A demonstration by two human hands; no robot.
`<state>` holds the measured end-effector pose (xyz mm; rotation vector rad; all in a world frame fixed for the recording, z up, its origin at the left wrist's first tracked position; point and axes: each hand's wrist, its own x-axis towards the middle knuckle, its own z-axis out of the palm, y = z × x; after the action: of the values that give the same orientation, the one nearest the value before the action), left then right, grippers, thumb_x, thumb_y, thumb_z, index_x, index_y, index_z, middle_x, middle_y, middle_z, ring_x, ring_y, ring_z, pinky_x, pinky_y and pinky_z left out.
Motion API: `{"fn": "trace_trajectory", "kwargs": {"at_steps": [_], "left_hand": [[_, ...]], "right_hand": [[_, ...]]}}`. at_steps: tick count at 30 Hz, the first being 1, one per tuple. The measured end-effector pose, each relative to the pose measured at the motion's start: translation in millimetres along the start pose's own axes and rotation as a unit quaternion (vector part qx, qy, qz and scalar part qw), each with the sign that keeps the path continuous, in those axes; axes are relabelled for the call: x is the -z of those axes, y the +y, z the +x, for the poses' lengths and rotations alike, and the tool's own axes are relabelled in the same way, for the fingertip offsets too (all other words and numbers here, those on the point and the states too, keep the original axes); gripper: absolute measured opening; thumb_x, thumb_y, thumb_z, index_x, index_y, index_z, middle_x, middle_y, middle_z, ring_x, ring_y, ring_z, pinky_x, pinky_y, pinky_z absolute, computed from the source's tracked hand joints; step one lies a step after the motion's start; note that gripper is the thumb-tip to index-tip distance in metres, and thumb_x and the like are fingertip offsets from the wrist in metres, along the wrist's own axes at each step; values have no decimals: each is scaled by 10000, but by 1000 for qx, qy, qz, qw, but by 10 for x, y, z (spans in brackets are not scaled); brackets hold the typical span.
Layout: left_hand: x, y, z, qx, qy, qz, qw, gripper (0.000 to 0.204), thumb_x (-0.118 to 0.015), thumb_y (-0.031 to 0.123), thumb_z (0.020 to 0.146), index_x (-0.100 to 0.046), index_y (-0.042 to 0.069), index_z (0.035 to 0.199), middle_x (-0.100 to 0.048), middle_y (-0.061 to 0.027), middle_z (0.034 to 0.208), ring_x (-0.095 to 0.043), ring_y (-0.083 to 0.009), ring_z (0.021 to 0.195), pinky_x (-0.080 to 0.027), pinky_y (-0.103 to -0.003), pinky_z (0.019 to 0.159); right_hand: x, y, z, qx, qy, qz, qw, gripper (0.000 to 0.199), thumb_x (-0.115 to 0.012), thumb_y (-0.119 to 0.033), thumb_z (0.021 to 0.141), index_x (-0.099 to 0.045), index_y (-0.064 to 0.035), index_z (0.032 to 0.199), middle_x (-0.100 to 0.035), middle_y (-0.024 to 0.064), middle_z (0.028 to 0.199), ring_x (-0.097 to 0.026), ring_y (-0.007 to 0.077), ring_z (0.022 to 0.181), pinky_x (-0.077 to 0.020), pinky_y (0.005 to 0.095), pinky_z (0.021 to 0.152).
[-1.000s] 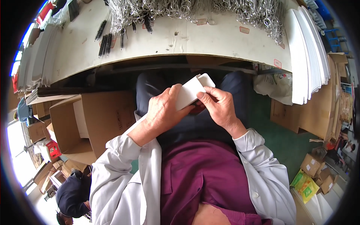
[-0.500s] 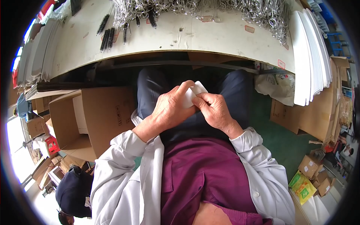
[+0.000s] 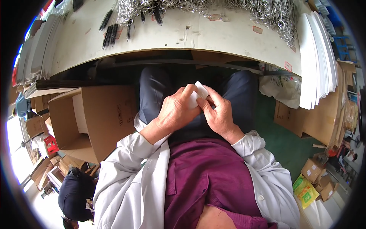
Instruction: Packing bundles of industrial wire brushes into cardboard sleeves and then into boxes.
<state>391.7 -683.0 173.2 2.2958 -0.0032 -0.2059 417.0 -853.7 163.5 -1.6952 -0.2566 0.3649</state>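
Above my lap, in front of the worktable's edge, both hands meet around a small white card-like piece (image 3: pixel 201 90) with rounded corners. It looks like one or more flat pieces; whether it is a stack or a folded card I cannot tell. My left hand (image 3: pixel 176 109) is closed around its left side, with the fingers curled over it. From the right, my right hand (image 3: pixel 220 115) pinches its lower right side between thumb and fingers. Much of the white piece is hidden by the fingers.
On the white worktable (image 3: pixel 152 38) lie a heap of wire-handled pieces with rings (image 3: pixel 213 7) and several black bristle brushes (image 3: pixel 110 35). White sheets (image 3: pixel 316 61) stand stacked at the right. An open cardboard box (image 3: pixel 105 118) stands left of my legs. A person in dark clothing (image 3: pixel 76 194) is behind, lower left.
The fingers of my right hand have shifted along the white piece, with the thumb now lower and the fingers further behind it. Both hands stay close together over my lap.
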Motion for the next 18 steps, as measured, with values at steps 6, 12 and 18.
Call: {"fn": "trace_trajectory", "kwargs": {"at_steps": [6,12,18], "left_hand": [[-48,-24,-59,33,16,-15,999,673,-814,236,839,-421,46,1352,-726,-246,1038,-749,-411,871,-617,-484,717],[-84,-23,-52,3,13,16,1000,792,-812,220,828,-367,-9,1442,-724,-255,1027,-752,-402,854,-619,-468,700],[-118,-15,-64,-15,27,42,999,772,-810,205,809,-404,-52,1413,-723,-246,1021,-750,-398,844,-618,-463,671]], "right_hand": [[18,19,49,177,2,-202,963,288,-690,-148,995,-691,30,1222,-756,182,943,-717,337,765,-573,382,695],[-17,34,76,61,18,-115,991,204,-699,-160,988,-771,11,1073,-756,174,863,-726,278,739,-563,358,673],[-85,109,88,-99,25,52,993,146,-730,-94,958,-736,33,1029,-786,133,889,-744,133,806,-582,283,726]]}}
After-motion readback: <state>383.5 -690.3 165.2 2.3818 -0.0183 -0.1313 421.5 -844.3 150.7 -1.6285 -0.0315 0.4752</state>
